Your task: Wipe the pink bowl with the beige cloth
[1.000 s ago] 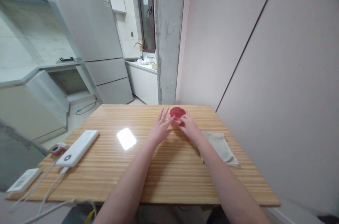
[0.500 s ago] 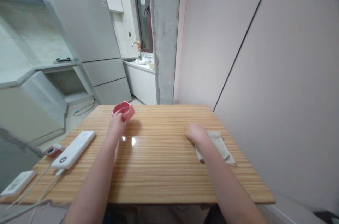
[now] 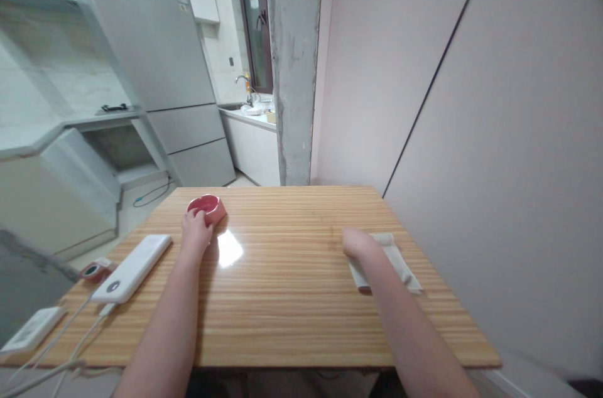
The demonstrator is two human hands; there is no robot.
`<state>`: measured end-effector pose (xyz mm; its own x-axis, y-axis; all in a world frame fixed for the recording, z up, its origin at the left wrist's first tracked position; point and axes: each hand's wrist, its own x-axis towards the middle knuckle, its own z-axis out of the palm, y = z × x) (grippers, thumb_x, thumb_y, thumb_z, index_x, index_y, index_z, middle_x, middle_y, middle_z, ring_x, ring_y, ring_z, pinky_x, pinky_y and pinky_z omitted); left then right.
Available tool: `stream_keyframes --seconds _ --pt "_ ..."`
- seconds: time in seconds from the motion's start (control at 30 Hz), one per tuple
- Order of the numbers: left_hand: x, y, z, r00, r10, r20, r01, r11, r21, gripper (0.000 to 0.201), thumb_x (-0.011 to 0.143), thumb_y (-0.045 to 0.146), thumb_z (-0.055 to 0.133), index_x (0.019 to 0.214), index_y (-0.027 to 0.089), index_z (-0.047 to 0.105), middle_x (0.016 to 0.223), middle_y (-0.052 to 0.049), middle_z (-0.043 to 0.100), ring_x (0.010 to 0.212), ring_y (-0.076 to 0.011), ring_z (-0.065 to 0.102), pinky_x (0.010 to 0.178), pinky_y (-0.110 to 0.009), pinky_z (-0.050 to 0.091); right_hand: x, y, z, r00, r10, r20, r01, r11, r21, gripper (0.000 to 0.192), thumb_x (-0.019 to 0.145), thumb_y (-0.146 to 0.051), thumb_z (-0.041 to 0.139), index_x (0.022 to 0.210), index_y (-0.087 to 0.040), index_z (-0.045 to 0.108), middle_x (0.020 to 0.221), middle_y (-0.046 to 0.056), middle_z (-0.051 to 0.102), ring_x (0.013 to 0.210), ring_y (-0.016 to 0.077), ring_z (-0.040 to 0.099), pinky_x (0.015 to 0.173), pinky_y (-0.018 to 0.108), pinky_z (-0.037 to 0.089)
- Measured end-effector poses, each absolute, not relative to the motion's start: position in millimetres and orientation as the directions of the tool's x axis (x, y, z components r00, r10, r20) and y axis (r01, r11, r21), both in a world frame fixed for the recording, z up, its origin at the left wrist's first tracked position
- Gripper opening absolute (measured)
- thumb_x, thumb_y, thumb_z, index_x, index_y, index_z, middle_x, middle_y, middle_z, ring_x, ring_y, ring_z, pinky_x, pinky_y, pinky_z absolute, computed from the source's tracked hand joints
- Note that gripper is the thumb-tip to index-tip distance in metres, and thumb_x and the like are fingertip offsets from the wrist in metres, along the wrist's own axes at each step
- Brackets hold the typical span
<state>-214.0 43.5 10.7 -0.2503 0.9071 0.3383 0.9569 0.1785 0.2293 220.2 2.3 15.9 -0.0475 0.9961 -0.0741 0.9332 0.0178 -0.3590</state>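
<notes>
Gripping red bowl (image 3: 206,206) at table's far left, left hand (image 3: 195,233); right hand (image 3: 358,243) curled on cloth (image 3: 400,263)

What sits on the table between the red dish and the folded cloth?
Nothing: between the red dish and the cloth, the head view shows bare wooden table with a light reflection.

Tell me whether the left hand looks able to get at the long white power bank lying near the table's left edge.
Probably yes. The left hand rests on the small red round dish, and the long white power bank lies just beside it on the wooden table, with only bare tabletop between them.
</notes>
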Motion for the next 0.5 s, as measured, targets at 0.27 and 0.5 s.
stream_keyframes --seconds 0.27,0.5 --pt "-149 7 42 -0.309 0.833 0.459 0.876 0.061 0.479 0.073 0.085 0.043 0.055 0.148 0.017 0.029 0.157 -0.020 0.020 0.143 -0.0429 0.020 0.111 -0.062 0.026 139 -11 14 -0.275 0.949 -0.152 0.464 -0.007 -0.886 0.016 0.067 -0.008 0.056 0.068 -0.022 0.047 0.055 -0.007 0.049 0.048 0.0100 0.049 0.048 0.021 0.041" --pt "-77 -49 13 0.142 0.990 -0.010 0.649 -0.086 0.756 0.082 0.077 0.025 0.054 0.152 0.022 0.020 0.122 -0.011 0.062 0.081 -0.0175 0.067 0.073 -0.030 0.054 103 -18 2 -0.393 0.919 0.030 -0.195 -0.051 -0.980 0.020 0.077 -0.035 0.062 0.090 -0.023 0.052 0.078 -0.003 0.062 0.073 0.0128 0.061 0.071 0.028 0.051"
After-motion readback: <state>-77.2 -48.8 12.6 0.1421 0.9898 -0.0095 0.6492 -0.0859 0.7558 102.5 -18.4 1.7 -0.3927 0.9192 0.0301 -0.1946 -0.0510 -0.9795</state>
